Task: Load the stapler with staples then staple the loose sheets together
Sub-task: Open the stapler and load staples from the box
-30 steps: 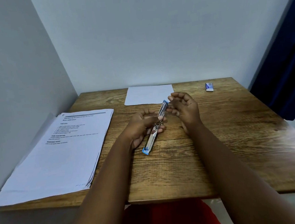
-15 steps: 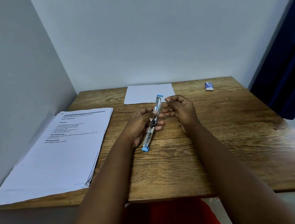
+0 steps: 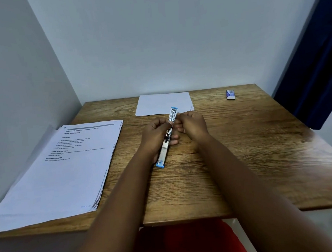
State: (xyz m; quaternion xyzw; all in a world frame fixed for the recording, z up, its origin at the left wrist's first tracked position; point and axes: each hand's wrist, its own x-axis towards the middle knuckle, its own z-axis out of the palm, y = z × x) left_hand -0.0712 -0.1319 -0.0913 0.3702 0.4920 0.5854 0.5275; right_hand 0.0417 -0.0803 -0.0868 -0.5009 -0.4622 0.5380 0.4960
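Setting: a brown wood-grain table (image 3: pixel 242 139) pushed into a pale grey wall corner.
Stapler: a slim silver metal stapler with blue plastic ends (image 3: pixel 164 152) lies swung fully open mid-table, its length running away from the person.
Left hand: the left hand (image 3: pixel 154 136) is wrapped around the stapler's middle, steadying it.
Right hand: the right hand (image 3: pixel 193 123) has its fingers pinched close at the far channel; whether they hold staples is too small to tell.
Papers: a thick stack of printed white sheets (image 3: pixel 64 171) sits at the left edge; a blank white sheet (image 3: pixel 159 102) lies beyond the hands.
Box: a small blue-and-white box (image 3: pixel 230 94), probably staples, rests far right.
Progress: loading looks underway; closing the stapler and stapling the sheets remain.
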